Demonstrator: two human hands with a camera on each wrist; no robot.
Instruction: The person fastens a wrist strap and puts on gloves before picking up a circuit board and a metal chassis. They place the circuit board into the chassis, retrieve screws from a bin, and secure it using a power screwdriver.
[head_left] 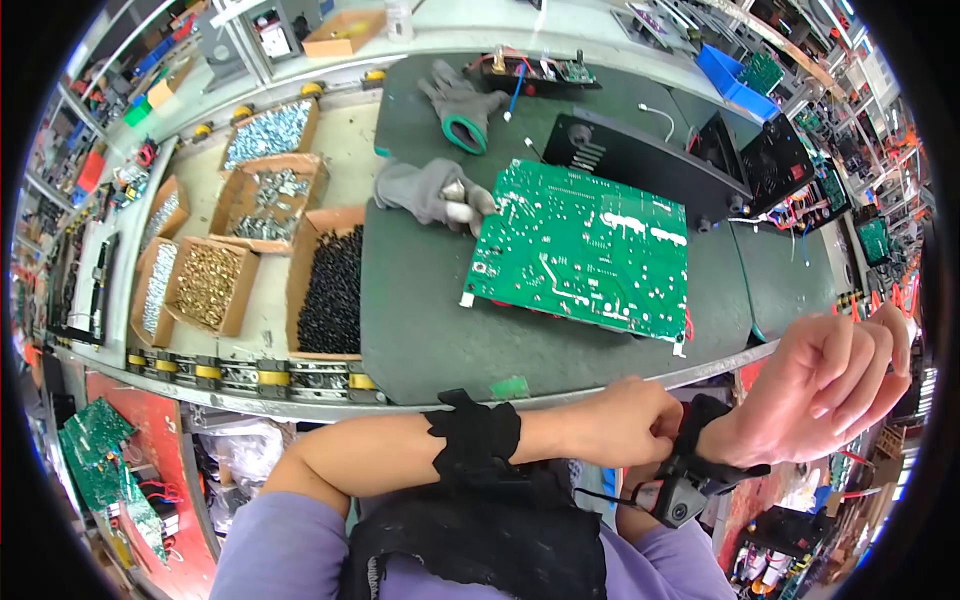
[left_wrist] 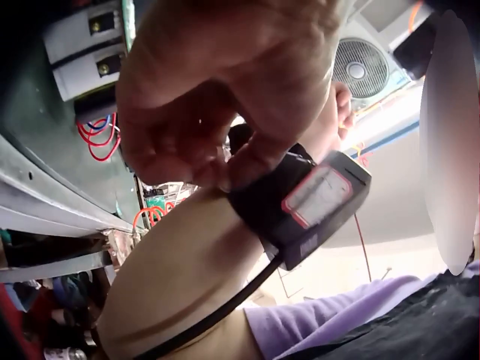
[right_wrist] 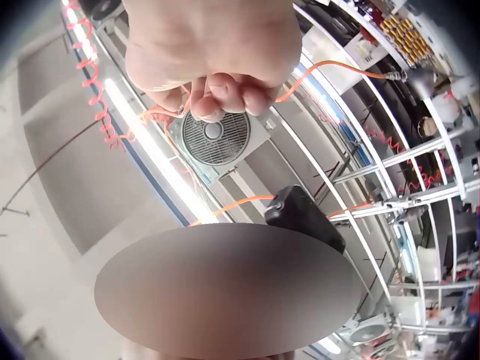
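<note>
My left hand reaches across my body to the right wrist. In the left wrist view its thumb and fingers pinch the black wrist strap beside a small boxy camera. The same camera shows its lens under my right wrist in the head view. My right hand is raised, palm turned up, fingers loosely curled around nothing. Beyond both hands, a green circuit board lies solder side up on the dark mat.
Grey gloves lie left of the board, and a black metal panel stands behind it. Boxes of screws and small parts, including black ones, fill the left side. A blue bin sits at the back right.
</note>
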